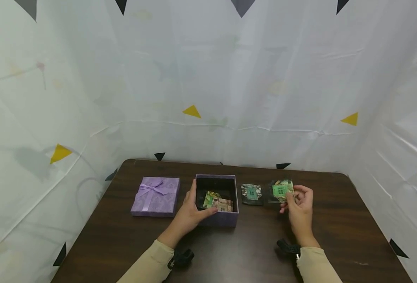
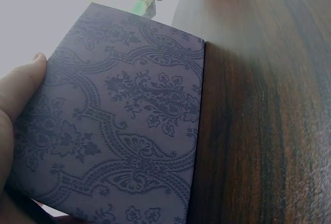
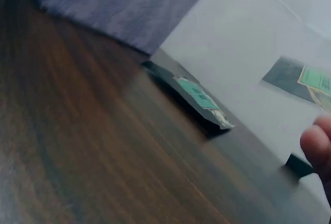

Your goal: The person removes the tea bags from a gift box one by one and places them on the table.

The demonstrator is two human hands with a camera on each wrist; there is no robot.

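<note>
My left hand [image 1: 189,210] grips an open purple box [image 1: 217,221] at its left side, with the thumb over the front rim. The box's patterned front wall [image 2: 119,115] fills much of the left wrist view. Inside its dark interior lie small flat packets, one green [image 1: 211,197] and one pinkish-brown [image 1: 223,204]. To the right, my right hand [image 1: 300,208] pinches a small flat packet with a green label [image 1: 281,190], held above the table. Between box and right hand, a dark packet with a teal label [image 1: 252,193] lies on the table.
A purple lid with a ribbon bow [image 1: 156,197] lies left of the box. Everything stands on a dark wooden table [image 1: 244,251]. White sheeting [image 1: 229,78] with coloured triangles hangs behind and at both sides. A dark band is on each wrist.
</note>
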